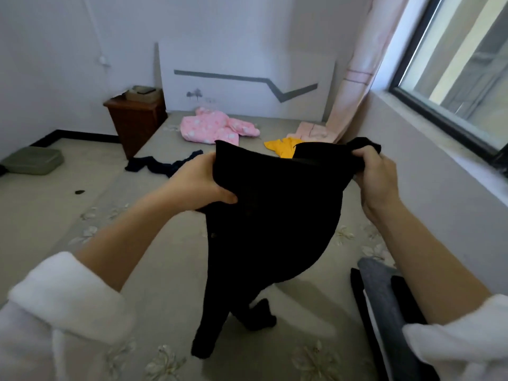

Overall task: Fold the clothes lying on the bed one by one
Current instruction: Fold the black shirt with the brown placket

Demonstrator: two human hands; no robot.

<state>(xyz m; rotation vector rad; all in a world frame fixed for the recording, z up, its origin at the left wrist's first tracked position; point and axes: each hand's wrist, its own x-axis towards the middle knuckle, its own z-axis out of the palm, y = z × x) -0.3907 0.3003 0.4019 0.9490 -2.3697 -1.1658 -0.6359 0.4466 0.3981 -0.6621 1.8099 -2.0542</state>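
Spanning most of the view, the bed (165, 257) carries a pale flowered cover and the loose clothes of the task. Above its near half hangs the black garment (275, 215), apparently a pair of thin trousers or leggings, held up by the waist, with its two legs trailing down so that their ends rest on the cover. Near the headboard lies a pink padded jacket (211, 127), spread and unfolded. At the right edge sits a folded stack (384, 298) of grey and black cloth. A dark blue garment (159, 166) lies crumpled toward the left side of the bed, and a yellow garment (283, 147) shows just beyond the black one.

The hands are well apart, each clamped on the waist. The left hand (198, 182) grips one side with its thumb on the near face. The right hand (376, 177) pinches a bunch of cloth at the other side.

The black garment appears light, soft and limp, probably stretchy, with no stiffness to hold a crease. The waist corners look like the sound holding points. The leg ends would serve next, once the legs are laid together flat on the bed.
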